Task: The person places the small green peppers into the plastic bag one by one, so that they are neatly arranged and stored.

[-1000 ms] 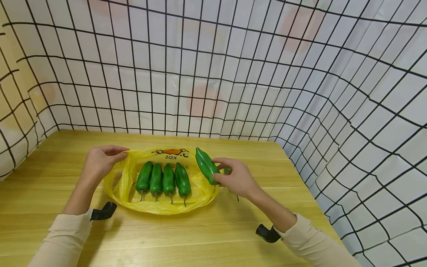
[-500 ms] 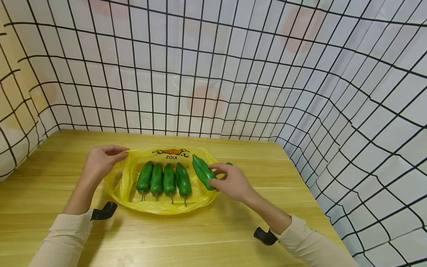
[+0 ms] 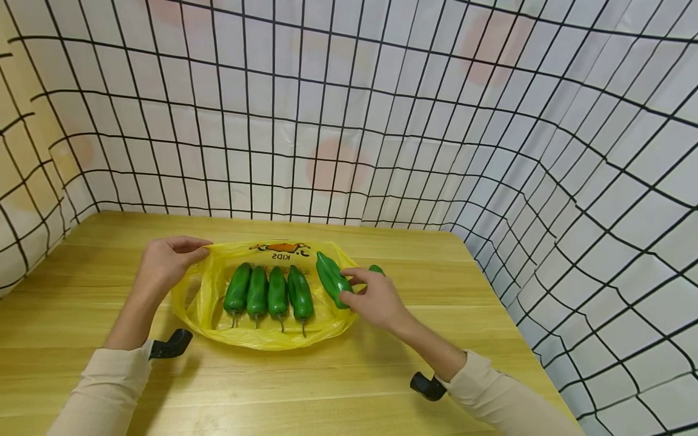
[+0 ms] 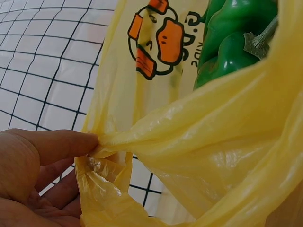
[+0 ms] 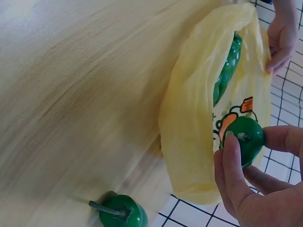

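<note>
A yellow plastic bag (image 3: 262, 344) lies on its side on the table, its mouth spread wide. Several green peppers (image 3: 277, 290) lie side by side within it, stems towards me. My left hand (image 3: 162, 263) pinches the bag's upper left edge between thumb and finger; the left wrist view shows the gathered plastic (image 4: 111, 146). In my right hand (image 3: 382, 303) is another green pepper (image 3: 331, 280), gripped near its stem end, its tip over the bag's right part. The right wrist view shows fingers (image 5: 232, 163) around that pepper's end.
One more green pepper (image 5: 124, 213) lies on the wooden table (image 3: 305, 393), right of the bag, partly hidden by my right hand in the head view. White cloth with a black grid (image 3: 305, 121) stands behind and along the sides.
My right hand has brought its pepper slightly left and down, further over the bag's right side. My left hand keeps its hold on the bag's edge.
</note>
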Available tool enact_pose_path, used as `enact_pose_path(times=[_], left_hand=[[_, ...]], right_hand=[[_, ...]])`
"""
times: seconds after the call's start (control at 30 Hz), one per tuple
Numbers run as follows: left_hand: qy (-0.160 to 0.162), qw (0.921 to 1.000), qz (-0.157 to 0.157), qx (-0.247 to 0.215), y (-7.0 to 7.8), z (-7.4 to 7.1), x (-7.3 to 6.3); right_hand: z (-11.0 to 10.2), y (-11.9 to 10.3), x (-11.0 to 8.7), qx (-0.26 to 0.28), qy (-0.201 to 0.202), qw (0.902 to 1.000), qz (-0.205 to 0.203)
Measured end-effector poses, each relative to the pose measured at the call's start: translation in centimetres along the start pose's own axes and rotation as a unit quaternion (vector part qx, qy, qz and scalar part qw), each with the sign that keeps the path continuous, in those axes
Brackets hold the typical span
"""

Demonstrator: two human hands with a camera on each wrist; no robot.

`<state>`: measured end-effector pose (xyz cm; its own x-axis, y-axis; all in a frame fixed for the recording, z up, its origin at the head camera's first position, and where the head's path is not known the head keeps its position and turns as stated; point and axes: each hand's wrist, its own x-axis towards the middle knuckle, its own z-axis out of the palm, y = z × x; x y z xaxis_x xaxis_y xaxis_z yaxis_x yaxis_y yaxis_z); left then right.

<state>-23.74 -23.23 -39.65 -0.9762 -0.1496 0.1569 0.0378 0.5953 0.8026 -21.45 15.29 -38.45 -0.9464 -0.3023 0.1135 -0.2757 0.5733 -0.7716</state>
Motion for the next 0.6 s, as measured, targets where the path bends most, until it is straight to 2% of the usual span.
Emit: enact_pose_path(times=[0.23,0.47,0.6], left_hand=[[-0.003,1.0000,-0.002,-0.003,0.1,0.0,0.1],[-0.004,0.9999,-0.008,-0.007,-0.1,0.1,0.1],[-0.002,1.0000,-0.005,-0.002,0.0,0.1,0.1]], right_hand=[[0.3,0.2,0.2,-0.007,0.002,0.9999,-0.008],[0.9,-0.2,0.6,-0.046,0.001,0.9986,-0.026],[1.3,-0.5,0.8,-0.047,-0.004,0.9984,-0.030]])
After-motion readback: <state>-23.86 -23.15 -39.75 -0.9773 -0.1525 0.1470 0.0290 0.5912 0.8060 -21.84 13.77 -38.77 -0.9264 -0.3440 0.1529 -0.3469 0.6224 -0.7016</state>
